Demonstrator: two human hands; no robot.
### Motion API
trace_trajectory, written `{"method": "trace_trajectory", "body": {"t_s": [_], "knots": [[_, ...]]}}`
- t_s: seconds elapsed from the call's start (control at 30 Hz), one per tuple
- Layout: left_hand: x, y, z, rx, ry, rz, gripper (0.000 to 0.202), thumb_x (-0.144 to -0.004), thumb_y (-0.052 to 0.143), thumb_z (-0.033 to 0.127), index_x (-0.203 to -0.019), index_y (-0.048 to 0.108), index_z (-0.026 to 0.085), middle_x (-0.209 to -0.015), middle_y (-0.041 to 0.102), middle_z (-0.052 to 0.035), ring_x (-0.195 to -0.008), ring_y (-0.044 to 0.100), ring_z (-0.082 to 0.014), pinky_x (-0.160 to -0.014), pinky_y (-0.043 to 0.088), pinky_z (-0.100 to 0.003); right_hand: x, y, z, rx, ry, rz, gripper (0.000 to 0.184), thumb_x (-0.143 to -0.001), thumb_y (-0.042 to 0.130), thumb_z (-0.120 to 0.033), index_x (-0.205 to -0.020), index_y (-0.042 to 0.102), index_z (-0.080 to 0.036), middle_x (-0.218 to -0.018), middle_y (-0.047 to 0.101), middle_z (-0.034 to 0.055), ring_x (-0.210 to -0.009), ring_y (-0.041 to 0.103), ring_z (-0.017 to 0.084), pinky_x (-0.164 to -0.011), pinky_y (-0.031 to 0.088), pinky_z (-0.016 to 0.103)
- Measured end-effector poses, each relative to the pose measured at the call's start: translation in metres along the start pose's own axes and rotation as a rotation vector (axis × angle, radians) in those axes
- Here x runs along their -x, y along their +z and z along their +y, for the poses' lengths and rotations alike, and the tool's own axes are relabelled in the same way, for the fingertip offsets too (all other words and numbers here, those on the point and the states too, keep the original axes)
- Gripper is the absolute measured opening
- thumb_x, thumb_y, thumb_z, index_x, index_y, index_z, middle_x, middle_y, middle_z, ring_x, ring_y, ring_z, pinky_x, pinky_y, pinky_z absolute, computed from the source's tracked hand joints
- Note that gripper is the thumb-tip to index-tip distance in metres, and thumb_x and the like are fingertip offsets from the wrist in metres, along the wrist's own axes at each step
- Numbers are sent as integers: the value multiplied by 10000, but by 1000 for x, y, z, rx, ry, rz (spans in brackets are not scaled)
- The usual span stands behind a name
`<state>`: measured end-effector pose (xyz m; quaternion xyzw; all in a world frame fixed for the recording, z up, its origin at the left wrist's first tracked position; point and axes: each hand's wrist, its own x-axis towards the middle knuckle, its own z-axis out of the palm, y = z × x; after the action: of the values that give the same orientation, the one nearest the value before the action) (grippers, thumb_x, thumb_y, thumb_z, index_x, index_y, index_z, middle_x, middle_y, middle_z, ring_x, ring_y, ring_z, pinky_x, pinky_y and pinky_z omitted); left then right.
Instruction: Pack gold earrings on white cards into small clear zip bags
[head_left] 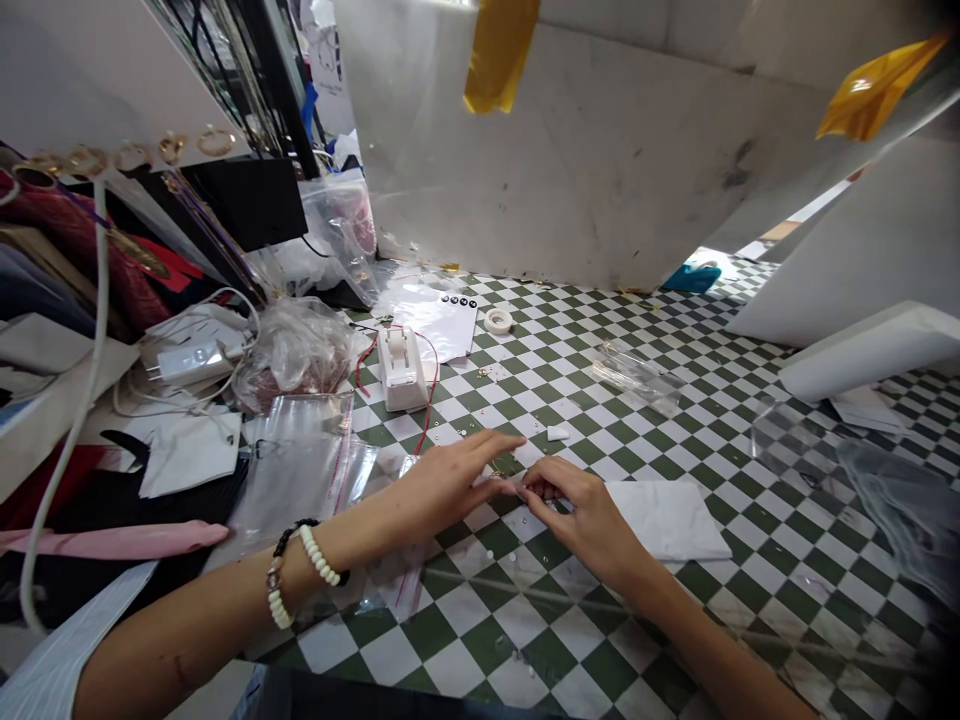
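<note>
The left hand (pixel 450 488), with a beaded bracelet (pixel 309 556) at its wrist, reaches across the desk (pixel 570 640), a green-and-white checked surface, toward the right hand (pixel 581 515). Its fingers (pixel 487 450) lie long and nearly straight, and the tips come just beside the right hand; whether they pinch anything, I cannot tell. The right hand's fingers (pixel 547 480) curl and press together at the tips, and any small piece between them is too small to make out. Both hands hover over scattered white beads (pixel 514 555) and specks of gold. A folded white cloth (pixel 667 520) lies just beside the right hand, and a small white block (pixel 557 433) sits ahead of it. Farther up the desk stand a white tape dispenser (pixel 397 370) trailing red thread (pixel 429 405), a tape roll (pixel 498 320) and a white sheet with black dots (pixel 442 325). Clear plastic bags (pixel 300 480) lie left of the left hand.
</note>
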<state>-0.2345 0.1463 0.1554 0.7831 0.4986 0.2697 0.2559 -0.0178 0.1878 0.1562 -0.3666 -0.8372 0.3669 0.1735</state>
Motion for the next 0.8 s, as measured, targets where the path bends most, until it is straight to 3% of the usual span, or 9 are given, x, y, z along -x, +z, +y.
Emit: {"method": "trace_trajectory", "body": {"t_s": [0.07, 0.17, 0.3, 0.5, 0.7, 0.8], "knots": [[2, 5, 3, 83, -20, -103, 432, -971, 577, 229, -1387, 462, 245, -1217, 674, -77, -992, 683, -207, -808, 552, -329, 0, 1, 0, -12, 5, 21, 126, -923, 540, -143, -839, 605, -210, -820, 619, 14, -757, 567, 153, -675, 445, 278], [3, 11, 3, 111, -37, -137, 311, -960, 553, 142, -1258, 577, 225, -1096, 707, -51, -928, 688, -193, -809, 544, -318, -1, 1, 0, -13, 20, 28, 133, -916, 535, -144, -822, 603, -210, -795, 608, 12, -732, 556, 151, -659, 445, 278], [2, 11, -6, 110, -7, -45, 172, -972, 509, 118, -973, 670, 179, -955, 683, -38, -829, 661, -160, -743, 519, -271, 0, -2, -1, -18, 51, 7, 132, -925, 535, -176, -822, 612, -211, -796, 616, 10, -714, 553, 145, -648, 444, 274], [0, 4, -8, 171, -40, 60, 179, -943, 506, 89, -952, 663, 174, -921, 671, -34, -793, 622, -146, -720, 490, -270, 2, -10, 0, -7, 113, -5, 150, -916, 538, -197, -773, 580, -214, -703, 574, -20, -635, 508, 126, -600, 406, 262], [-1, -2, 1, 286, -107, 10, 119, -955, 555, 210, -887, 647, 178, -826, 638, -10, -732, 552, -130, -670, 424, -257, 0, -14, -2, 0, 91, 55, 156, -904, 549, -183, -753, 576, -211, -737, 584, -7, -669, 532, 135, -619, 421, 267], [-2, -7, 7, 317, -157, -35, 204, -955, 565, 290, -793, 592, 169, -709, 548, 20, -646, 456, -113, -596, 344, -246, -1, -15, -6, -34, 22, 84, 146, -915, 545, -181, -781, 594, -212, -792, 610, 11, -739, 562, 151, -666, 446, 277]]}}
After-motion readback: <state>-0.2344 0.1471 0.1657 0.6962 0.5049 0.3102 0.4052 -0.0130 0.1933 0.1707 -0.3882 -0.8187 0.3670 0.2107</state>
